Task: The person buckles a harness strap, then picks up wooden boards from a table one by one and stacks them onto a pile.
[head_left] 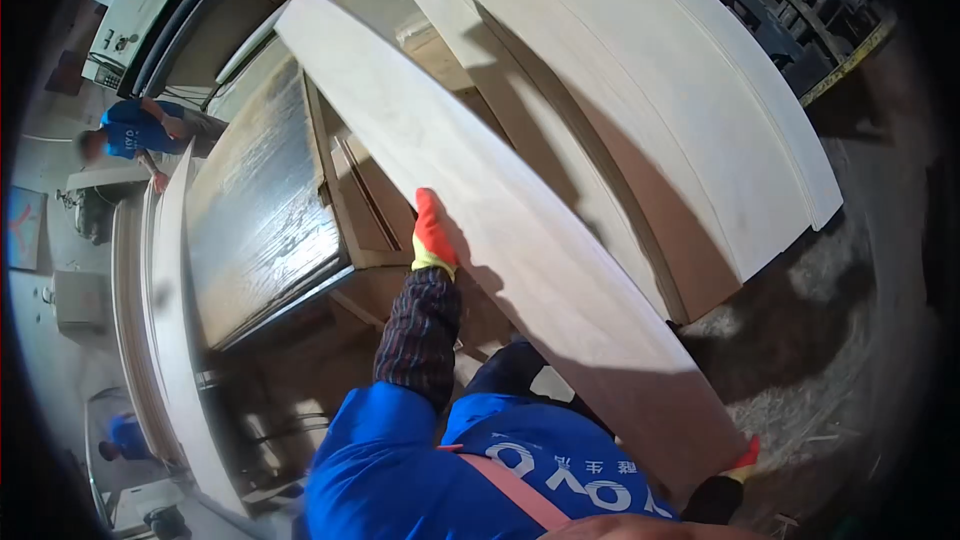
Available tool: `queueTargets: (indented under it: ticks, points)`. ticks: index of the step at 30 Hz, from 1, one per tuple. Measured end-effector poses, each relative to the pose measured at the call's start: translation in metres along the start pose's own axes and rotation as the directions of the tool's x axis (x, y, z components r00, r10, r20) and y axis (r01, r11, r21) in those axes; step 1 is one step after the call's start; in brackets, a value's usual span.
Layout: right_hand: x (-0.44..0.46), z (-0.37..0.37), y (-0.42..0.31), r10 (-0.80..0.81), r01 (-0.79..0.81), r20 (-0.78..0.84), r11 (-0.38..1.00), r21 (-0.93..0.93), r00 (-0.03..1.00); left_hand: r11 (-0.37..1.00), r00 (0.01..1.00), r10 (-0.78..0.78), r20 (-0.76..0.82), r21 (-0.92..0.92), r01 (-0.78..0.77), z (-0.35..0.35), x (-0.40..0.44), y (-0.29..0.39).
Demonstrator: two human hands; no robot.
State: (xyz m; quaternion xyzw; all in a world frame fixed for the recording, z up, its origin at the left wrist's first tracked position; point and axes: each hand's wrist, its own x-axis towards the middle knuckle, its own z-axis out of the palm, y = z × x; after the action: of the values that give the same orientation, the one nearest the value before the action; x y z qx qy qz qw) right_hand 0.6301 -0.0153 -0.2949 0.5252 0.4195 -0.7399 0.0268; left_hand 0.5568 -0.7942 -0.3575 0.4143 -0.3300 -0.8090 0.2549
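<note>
A long, pale wooden board (490, 210) runs diagonally in front of me, held off the floor in both hands. My left hand (433, 232), in a red and yellow glove, grips its near long edge about midway, with part of the fingers hidden by the board. At the board's lower right end, my right hand (742, 460), gloved the same way, is closed on the corner; most of that hand is out of sight behind the wood. Beyond the board lies a stack of wide pale panels (640, 70), partly in shadow.
On my left stands a bench with a shiny, film-like top (265, 220). Past it, a co-worker in a blue shirt (140, 130) stands by another stack of long boards (140, 310). A large machine (150, 15) is at the upper left, and metal equipment (790, 10) at the upper right.
</note>
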Motion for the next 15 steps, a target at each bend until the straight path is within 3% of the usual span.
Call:
queueTargets:
  ticks: [1,3,5,8,15]
  points:
    - [0.016,-0.029,0.024,0.074,-0.076,0.095,0.997,0.012,0.993,0.999,0.999,-0.014,-0.044,0.041,0.016,-0.006,0.014,-0.006]
    - [0.03,-0.052,0.043,0.145,-0.152,0.191,0.988,0.024,0.971,0.975,0.939,-0.221,0.263,0.092,0.203,-0.02,0.046,-0.025]
    - [0.021,-0.058,0.056,0.175,-0.177,0.062,0.984,0.033,0.983,0.944,0.85,-0.331,0.411,0.152,0.294,-0.003,0.059,-0.042]
    - [0.013,-0.062,0.059,0.218,-0.211,-0.116,0.975,0.07,0.969,0.93,0.924,-0.358,0.136,0.143,0.34,0.038,0.041,-0.108]
    - [0.05,-0.08,0.077,0.254,-0.209,-0.321,0.963,0.168,0.912,0.925,0.916,-0.381,0.122,0.044,0.379,0.014,0.078,-0.275]
